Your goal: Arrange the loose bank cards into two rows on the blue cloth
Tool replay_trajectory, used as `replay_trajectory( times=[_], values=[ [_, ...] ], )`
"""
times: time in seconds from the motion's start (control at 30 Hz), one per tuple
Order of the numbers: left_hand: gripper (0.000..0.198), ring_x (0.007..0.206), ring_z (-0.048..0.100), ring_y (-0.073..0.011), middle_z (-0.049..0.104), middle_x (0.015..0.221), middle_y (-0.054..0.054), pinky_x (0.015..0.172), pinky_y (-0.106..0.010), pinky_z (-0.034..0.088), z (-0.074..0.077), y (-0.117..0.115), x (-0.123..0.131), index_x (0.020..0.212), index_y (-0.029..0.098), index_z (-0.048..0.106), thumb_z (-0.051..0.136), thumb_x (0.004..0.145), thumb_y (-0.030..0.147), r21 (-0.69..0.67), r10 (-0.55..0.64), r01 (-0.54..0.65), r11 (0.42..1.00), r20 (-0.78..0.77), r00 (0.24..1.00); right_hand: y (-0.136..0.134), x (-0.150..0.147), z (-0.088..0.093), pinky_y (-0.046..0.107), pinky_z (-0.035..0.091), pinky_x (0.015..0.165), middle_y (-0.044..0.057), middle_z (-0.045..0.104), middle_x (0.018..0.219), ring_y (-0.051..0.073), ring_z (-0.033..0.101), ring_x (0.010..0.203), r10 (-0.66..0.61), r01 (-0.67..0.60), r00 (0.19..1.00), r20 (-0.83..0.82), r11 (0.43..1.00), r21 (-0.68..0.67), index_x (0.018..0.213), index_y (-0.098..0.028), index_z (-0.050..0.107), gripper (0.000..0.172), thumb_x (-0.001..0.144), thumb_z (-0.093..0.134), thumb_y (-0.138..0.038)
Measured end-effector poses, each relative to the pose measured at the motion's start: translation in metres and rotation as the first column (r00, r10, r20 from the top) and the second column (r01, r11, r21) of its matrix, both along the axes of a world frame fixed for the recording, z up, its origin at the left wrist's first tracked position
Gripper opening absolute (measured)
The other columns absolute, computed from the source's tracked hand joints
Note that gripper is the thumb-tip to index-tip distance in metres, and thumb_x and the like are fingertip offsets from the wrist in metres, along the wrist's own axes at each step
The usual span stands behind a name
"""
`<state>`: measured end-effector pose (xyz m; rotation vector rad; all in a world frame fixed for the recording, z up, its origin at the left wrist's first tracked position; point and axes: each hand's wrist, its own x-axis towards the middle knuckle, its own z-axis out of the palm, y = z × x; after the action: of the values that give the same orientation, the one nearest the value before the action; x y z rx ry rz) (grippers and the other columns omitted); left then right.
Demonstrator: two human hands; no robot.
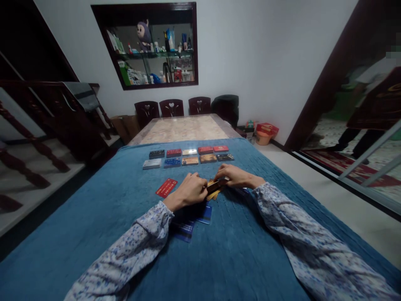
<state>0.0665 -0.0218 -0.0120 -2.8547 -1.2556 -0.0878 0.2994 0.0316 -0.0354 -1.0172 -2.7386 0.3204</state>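
Note:
My left hand (190,190) and my right hand (234,176) meet over the middle of the blue cloth. Between their fingers they grip a small stack of cards (214,186), dark along the edge that faces me. Gold-coloured cards (213,195) lie fanned beneath it, partly covered. Left of my left hand a red card (166,187) rests flat and alone. Blue cards (205,214) are spread under and below my left wrist, some hidden by the sleeve. Beyond the hands stand two rows of neat card stacks, among them a white stack (152,164) and a gold stack (208,158).
The blue cloth (94,217) covers the near part of a long table with a marble-patterned top (184,127). Chairs (171,108) line its far end. A wooden railing (34,163) stands left. At right, a person (369,96) is beyond a doorway.

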Motion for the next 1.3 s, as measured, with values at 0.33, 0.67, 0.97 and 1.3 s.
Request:
replay_trajectory(
  times=[0.33, 0.67, 0.97, 1.3],
  values=[
    [0.028, 0.096, 0.062, -0.0251, 0.075, 0.094, -0.011, 0.084, -0.037, 0.045, -0.005, 0.017, -0.011, 0.094, 0.017, 0.073, 0.045, 0.091, 0.012, 0.054, 0.067, -0.069, 0.996, 0.025, 0.997, -0.005, -0.014, -0.004, 0.03, 0.045, 0.079, 0.011, 0.071, 0.095, 0.022, 0.061, 0.093, -0.141, 0.139, 0.99, 0.005, 0.983, 0.119, 0.111, -0.017, 0.074, 0.029, 0.086, 0.06, -0.013],
    [0.038, 0.103, 0.058, -0.0279, 0.073, 0.106, -0.011, 0.084, -0.04, 0.044, -0.019, 0.025, -0.016, 0.119, 0.017, 0.065, 0.044, 0.089, 0.009, 0.068, 0.102, -0.109, 0.992, 0.096, 0.99, -0.015, -0.032, -0.006, 0.03, 0.041, 0.083, 0.012, 0.068, 0.109, 0.021, 0.063, 0.096, -0.347, 0.331, 0.936, 0.063, 0.926, 0.183, 0.131, -0.017, 0.057, 0.041, 0.09, 0.059, -0.016],
    [0.029, 0.098, 0.059, -0.028, 0.067, 0.102, -0.012, 0.083, -0.039, 0.044, -0.028, 0.025, -0.015, 0.114, 0.015, 0.057, 0.045, 0.088, 0.008, 0.107, 0.191, -0.206, 0.973, 0.134, 0.972, -0.018, -0.039, -0.007, 0.029, 0.037, 0.08, 0.011, 0.073, 0.104, 0.022, 0.065, 0.094, -0.419, 0.389, 0.899, 0.128, 0.897, 0.211, 0.128, -0.019, 0.056, 0.033, 0.096, 0.055, -0.025],
    [0.025, 0.095, 0.063, -0.027, 0.068, 0.1, -0.012, 0.084, -0.038, 0.043, -0.036, 0.021, -0.013, 0.115, 0.016, 0.051, 0.046, 0.09, 0.011, 0.093, 0.242, -0.256, 0.962, 0.141, 0.96, -0.02, -0.041, -0.008, 0.03, 0.037, 0.081, 0.011, 0.072, 0.111, 0.023, 0.065, 0.101, -0.387, 0.36, 0.913, 0.126, 0.913, 0.193, 0.127, -0.019, 0.053, 0.037, 0.09, 0.058, -0.017]
  ],
)
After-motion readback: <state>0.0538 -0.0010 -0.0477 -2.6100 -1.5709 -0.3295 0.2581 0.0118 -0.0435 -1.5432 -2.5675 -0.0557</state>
